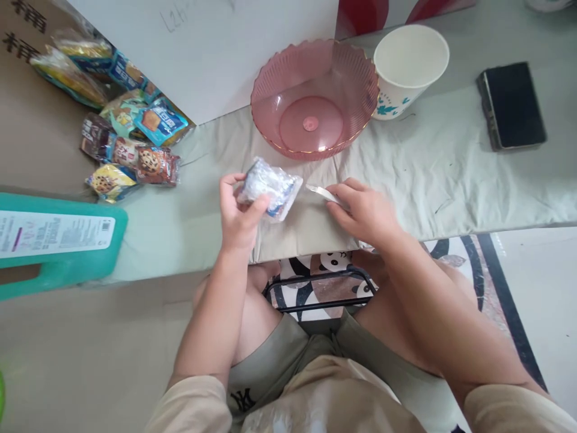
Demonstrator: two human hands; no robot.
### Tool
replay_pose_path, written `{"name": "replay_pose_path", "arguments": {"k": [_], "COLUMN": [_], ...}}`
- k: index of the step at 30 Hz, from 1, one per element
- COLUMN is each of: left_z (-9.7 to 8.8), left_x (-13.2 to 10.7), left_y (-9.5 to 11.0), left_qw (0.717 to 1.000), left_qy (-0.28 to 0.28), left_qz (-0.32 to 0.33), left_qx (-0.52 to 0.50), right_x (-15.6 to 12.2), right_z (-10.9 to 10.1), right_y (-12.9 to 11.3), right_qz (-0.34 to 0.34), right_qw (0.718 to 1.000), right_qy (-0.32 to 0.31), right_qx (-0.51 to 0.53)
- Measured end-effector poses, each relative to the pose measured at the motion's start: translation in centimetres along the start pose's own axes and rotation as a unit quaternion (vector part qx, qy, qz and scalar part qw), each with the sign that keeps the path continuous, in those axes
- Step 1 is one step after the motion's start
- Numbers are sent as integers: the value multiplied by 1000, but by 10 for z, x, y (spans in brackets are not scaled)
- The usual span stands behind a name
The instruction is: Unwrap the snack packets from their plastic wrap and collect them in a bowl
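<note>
My left hand (238,213) is closed around a crinkled snack packet (274,189) in a clear, white and blue wrapper, thumb pressed on its front. Facing it, my right hand (367,210) grips a slim white tool (322,192), whose pointed end reaches toward the packet with a small gap between them. Most of that tool is hidden in my fingers, so its kind is unclear. Just beyond both hands stands a pink ribbed bowl (311,123) with a gold rim, nothing inside it. A white paper cup (401,90) with blue-green leaves touches or nearly touches the bowl's right side.
Several wrapped snacks (130,141) lie in a pile at the left, against a cardboard box (40,114). Nearer is a green plastic jug (90,264) on its side. A white board-like panel (202,54) stands behind the bowl. A black phone (514,105) lies far right on the cloth.
</note>
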State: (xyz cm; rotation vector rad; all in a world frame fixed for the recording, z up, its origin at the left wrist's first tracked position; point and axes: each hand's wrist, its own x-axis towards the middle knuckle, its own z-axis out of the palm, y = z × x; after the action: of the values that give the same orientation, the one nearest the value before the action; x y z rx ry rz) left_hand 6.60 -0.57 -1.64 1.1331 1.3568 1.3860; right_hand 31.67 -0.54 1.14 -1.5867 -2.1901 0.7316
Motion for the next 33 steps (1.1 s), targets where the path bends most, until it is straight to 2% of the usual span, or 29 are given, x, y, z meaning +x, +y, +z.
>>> {"name": "replay_pose_path", "arguments": {"k": [2,5,10,12,14,16,17,19,21,23,25,29,33], "left_z": [5,11,13,12,10,10,10,10,11,11,12,16,17], "left_x": [-8,-18,-20,-17,-15,-15,-15,-16,-14,-12,-9,-5,-4], "left_y": [-2,2,7,5,2,1,2,4,6,7,8,10,14], "left_qw": [999,987,938,925,918,915,915,922,944,972,992,990,981], "left_qy": [-13,-11,17,25,-2,-40,-50,-43,-13,19,38,24,37], "left_qz": [-9,13,64,134,204,229,226,195,138,72,-1,-137,-182], "left_qx": [48,158,340,356,340,331,332,331,298,222,117,-33,-59], "right_x": [-1,0,6,8,10,11,11,11,10,8,8,10,13], "right_z": [1,3,3,4,4,6,7,10,14,19,24,29,28], "right_y": [7,13,17,19,21,20,18,13,5,-2,-6,-9,-7], "right_qz": [15,11,43,71,83,64,38,-24,-73,-101,-131,-186,-151], "right_qw": [998,994,987,982,973,969,971,982,989,989,983,972,982], "right_qy": [20,49,73,110,169,215,218,183,129,96,94,100,72], "right_qx": [-63,-97,-135,-136,-130,-107,-86,-33,16,54,85,101,82]}}
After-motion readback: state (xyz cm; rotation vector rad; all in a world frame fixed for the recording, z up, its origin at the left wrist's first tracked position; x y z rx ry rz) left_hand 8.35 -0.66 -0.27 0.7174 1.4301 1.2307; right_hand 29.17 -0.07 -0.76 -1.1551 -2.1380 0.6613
